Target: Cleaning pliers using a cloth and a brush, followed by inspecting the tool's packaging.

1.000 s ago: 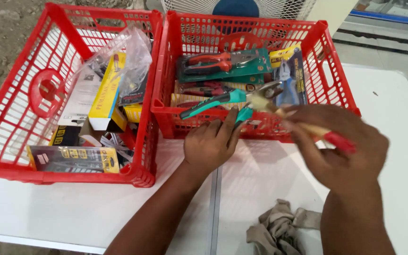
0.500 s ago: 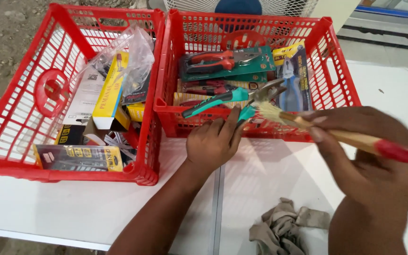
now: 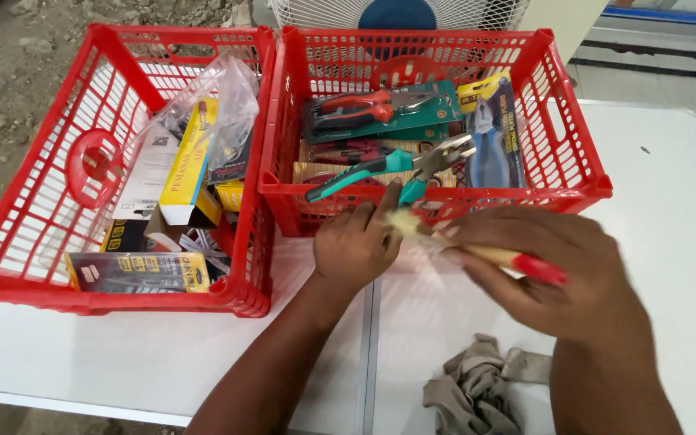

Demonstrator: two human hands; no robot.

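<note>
Two hands work just in front of the right red basket [image 3: 582,181], which serves as the reference for all positions below.

1. Left hand [image 3: 356,246]: closed around the lower handle of a pair of teal-handled pliers [image 3: 380,169]. The pliers lie across the front wall of the right red basket, with the metal head pointing up and to the right, over the basket interior.

2. Right hand [image 3: 561,270]: closed around a small brush [image 3: 477,251] with a pale wooden shaft and a red handle end. The brush is held nearly level, just in front of the right red basket. Its light bristles are next to the lower pliers handle and the left fingertips; contact cannot be confirmed because of motion blur.

3. Inside the right red basket: carded pliers with red handles [image 3: 364,109] toward the rear, and a carded pair with blue handles [image 3: 489,141] at the right side.

4. Left of the right red basket, touching it: a second red basket [image 3: 10,242] holding boxed and bagged items, including a long yellow box [image 3: 188,161].

5. In front of the right red basket, well toward the viewer: a crumpled grey rag [image 3: 481,387] on the white table [image 3: 670,201].
</note>
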